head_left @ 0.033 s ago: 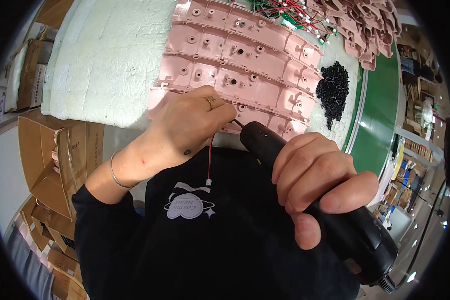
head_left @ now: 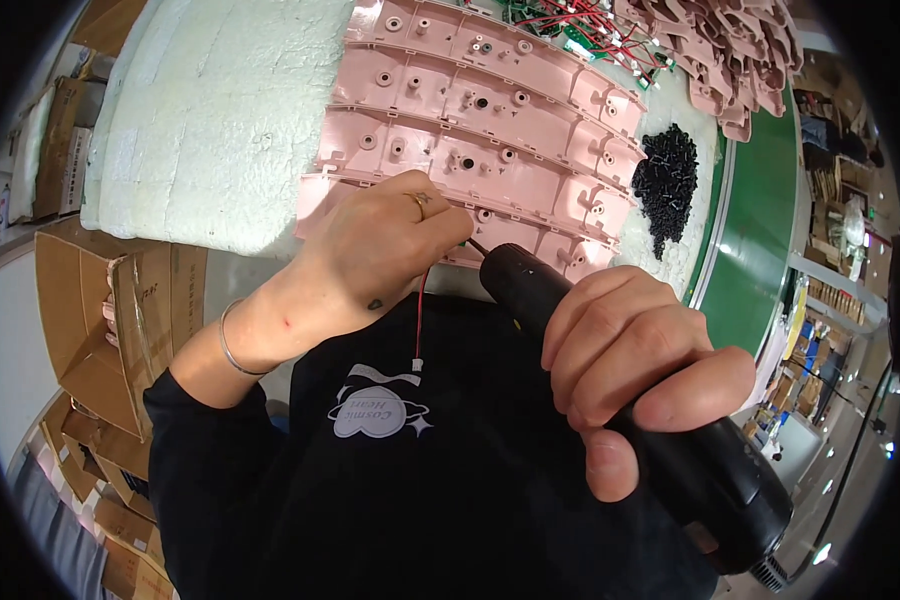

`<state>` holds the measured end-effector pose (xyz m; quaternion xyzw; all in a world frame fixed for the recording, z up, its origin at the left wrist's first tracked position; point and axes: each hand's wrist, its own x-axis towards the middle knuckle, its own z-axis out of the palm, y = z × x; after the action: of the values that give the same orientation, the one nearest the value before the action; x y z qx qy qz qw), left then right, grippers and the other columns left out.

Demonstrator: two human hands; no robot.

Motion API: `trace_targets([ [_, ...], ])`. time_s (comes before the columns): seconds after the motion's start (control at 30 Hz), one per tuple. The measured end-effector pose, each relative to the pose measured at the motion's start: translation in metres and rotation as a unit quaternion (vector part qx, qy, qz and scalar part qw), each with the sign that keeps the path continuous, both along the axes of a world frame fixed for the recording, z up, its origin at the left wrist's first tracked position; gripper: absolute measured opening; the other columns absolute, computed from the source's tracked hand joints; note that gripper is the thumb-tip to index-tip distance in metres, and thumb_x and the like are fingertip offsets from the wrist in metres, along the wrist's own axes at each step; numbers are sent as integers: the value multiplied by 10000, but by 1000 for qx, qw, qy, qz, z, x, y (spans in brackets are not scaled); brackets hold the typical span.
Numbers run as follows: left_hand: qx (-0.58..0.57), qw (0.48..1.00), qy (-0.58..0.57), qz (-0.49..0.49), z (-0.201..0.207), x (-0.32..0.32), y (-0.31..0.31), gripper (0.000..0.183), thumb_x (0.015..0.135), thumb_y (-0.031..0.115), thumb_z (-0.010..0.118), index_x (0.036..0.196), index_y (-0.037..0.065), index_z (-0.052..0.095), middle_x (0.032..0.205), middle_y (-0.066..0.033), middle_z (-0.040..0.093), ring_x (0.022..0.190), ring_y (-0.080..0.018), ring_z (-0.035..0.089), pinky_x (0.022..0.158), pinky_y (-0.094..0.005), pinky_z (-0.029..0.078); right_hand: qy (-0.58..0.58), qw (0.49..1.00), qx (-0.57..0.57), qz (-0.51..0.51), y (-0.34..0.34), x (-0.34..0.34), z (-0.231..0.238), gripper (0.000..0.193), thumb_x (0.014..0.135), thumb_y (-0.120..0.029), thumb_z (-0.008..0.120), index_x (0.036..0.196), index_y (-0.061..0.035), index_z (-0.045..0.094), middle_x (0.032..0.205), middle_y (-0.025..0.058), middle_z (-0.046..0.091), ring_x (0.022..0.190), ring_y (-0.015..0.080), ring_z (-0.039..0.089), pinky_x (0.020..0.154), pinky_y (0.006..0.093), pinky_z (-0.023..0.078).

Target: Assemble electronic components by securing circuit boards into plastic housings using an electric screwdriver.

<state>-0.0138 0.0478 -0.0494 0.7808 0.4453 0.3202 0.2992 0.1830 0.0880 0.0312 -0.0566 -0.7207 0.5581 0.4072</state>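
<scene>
two hands meet over a row of pink panels

cardboard boxes (head_left: pixel 170 305) stand open and stacked at far left, beside a thick white foam pad (head_left: pixel 215 130) that covers much of the work surface. the left hand (head_left: pixel 385 235), wearing a ring and a thin bracelet, bends over the nearest of several curved pink panels (head_left: pixel 542 173), its fingers curled downward; its fingertips are hidden, so whether that grip pinches anything cannot be told. from beneath it a red and black wire (head_left: pixel 420 315) hangs, ending in a small white connector (head_left: pixel 417 365) in front of the dark sweatshirt (head_left: pixel 450 510). the panels lie side by side on the pad, hollow faces up, dotted with round posts. beyond them, partly cut off by the upper edge, sits a tangle of green circuit boards (head_left: pixel 578 45) with red and black leads. the right hand (head_left: pixel 645 350) has its grip wrapped around a black electric screwdriver (head_left: pixel 735 485), which slants up and leftward, its slim bit reaching the left hand's fingers (the very tip is out of sight). farther right, a heap of small black pieces (head_left: pixel 667 180) rests on the pad, below piled pink parts (head_left: pixel 735 50), near a green table (head_left: pixel 755 210).
</scene>
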Motion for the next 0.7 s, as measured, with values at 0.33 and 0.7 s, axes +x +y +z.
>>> trace_targets([
  [0.33, 72, 997, -26, 10, -8, 1, 3, 179, 704, 5, 714, 856, 21, 621, 729, -85, 598, 698, -285, 586, 591, -364, 469, 10, 1000, 25, 14, -5, -23, 0, 251, 740, -7, 683, 844, -70, 464, 620, 35, 561, 458, 153, 533, 440, 281, 461],
  [0.7, 72, 997, 3, 19, 5, 4, 2, 161, 718, 11, 710, 848, 30, 616, 771, -95, 609, 720, -293, 568, 628, -362, 469, 135, 983, 2, -128, -6, 1, 21, 187, 773, -44, 670, 781, -69, 485, 593, 12, 581, 422, 127, 518, 411, 267, 426],
])
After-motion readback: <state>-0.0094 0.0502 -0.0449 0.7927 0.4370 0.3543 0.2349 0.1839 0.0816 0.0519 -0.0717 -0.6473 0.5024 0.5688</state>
